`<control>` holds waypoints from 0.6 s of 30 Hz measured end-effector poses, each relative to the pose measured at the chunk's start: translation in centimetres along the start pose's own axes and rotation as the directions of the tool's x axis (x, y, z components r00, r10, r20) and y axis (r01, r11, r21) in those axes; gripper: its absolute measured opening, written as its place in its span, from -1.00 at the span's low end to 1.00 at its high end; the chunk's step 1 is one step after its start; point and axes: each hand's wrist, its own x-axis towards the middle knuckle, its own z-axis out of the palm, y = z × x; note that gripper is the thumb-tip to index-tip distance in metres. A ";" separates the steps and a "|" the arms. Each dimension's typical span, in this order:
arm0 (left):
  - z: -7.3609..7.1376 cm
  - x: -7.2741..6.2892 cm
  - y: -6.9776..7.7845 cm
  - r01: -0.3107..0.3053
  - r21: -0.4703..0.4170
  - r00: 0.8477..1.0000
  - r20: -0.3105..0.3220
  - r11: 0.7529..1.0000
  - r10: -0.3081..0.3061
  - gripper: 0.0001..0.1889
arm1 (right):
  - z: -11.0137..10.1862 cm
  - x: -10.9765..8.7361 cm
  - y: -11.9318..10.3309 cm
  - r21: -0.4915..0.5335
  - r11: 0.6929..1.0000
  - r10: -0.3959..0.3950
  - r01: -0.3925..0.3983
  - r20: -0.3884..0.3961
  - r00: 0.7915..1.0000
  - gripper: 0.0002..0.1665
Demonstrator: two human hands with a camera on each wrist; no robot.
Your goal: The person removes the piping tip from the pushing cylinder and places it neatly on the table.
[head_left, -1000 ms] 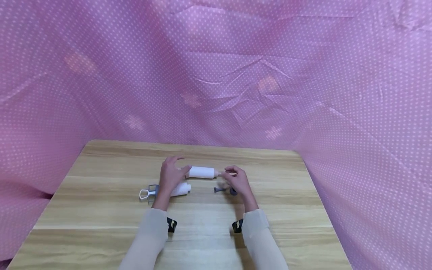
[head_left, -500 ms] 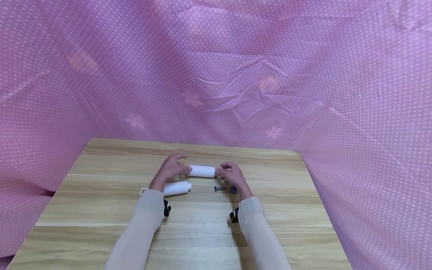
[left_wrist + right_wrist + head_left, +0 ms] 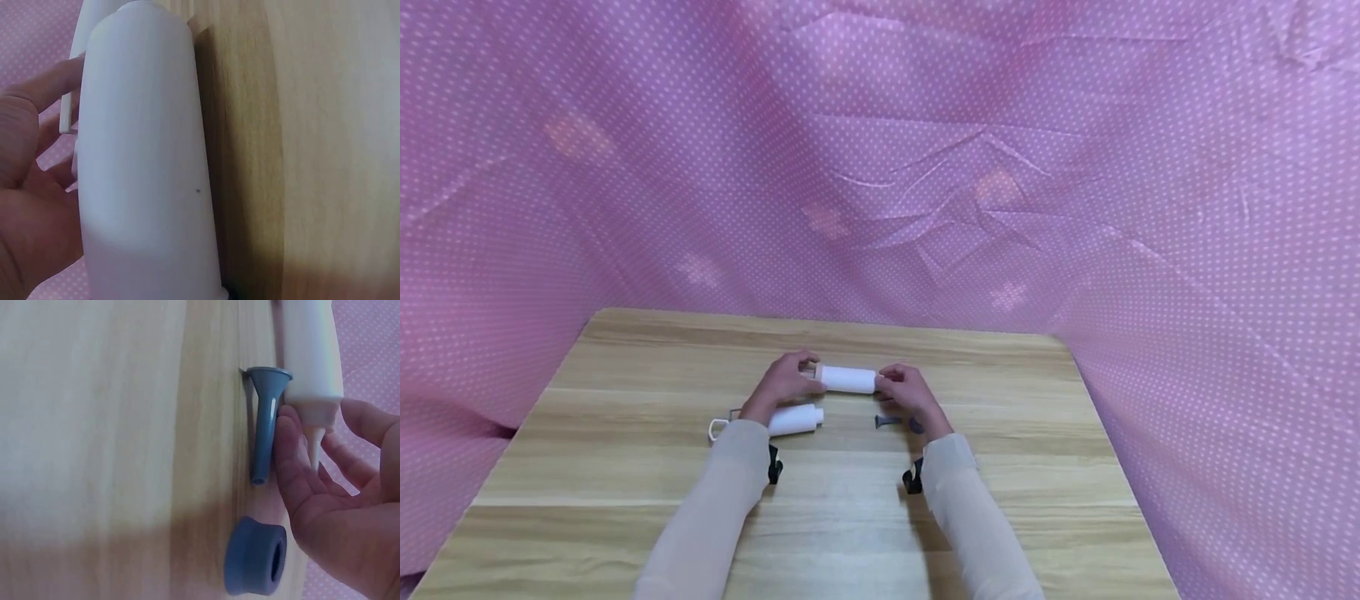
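Note:
A white icing syringe [image 3: 848, 380] with beige ends lies crosswise between the two hands. The left hand [image 3: 788, 377] holds its left end, thumb along the near side and fingers at the far side. At the other end, the right hand [image 3: 907, 388] grips the beige collar, with the slim nozzle [image 3: 314, 447] pointing into the palm. A second white syringe [image 3: 793, 420] with a grey end and a white loop handle [image 3: 718, 429] lies closer, partly under the left wrist; it covers much of the left wrist view.
On the wooden table [image 3: 842, 517], a grey funnel-shaped nozzle [image 3: 267, 419] and a grey ring cap [image 3: 253, 556] lie beside the right hand. Dotted pink cloth [image 3: 880, 167] hangs behind the table and along both sides.
The right hand has moved left along the nozzle to the far syringe's collar. The left hand has closed in round its left end, and the left forearm now covers more of the near syringe.

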 end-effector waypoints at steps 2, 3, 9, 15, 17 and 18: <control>0.0 0.0 -0.1 -0.013 -0.001 1.000 -0.003 1.000 0.013 -0.32 | 0.1 0.1 0.1 0.018 1.000 -0.005 0.005 -0.006 1.000 -0.65; -0.1 0.0 -0.1 -0.018 -0.004 1.000 -0.003 1.000 0.018 -0.33 | 0.1 0.2 0.2 0.029 1.000 -0.009 0.009 -0.007 1.000 -0.65; -0.6 -0.4 0.2 -0.082 -0.076 0.997 -0.014 0.994 0.081 -0.38 | -0.6 0.1 -0.5 0.094 0.995 -0.035 0.035 0.001 0.999 -0.62; -1.4 -1.3 0.7 -0.171 -0.191 0.985 -0.038 0.967 0.167 -0.37 | -1.6 -0.9 -1.8 0.153 0.984 -0.092 0.088 0.021 0.996 -0.62; -1.7 -1.7 0.9 -0.195 -0.212 0.981 -0.046 0.958 0.190 -0.37 | -1.9 -1.3 -2.1 0.195 0.977 -0.097 0.087 0.038 0.995 -0.62; -1.8 -1.8 0.9 -0.208 -0.220 0.978 -0.049 0.953 0.202 -0.37 | -2.0 -1.5 -2.3 0.217 0.972 -0.103 0.091 0.046 0.994 -0.62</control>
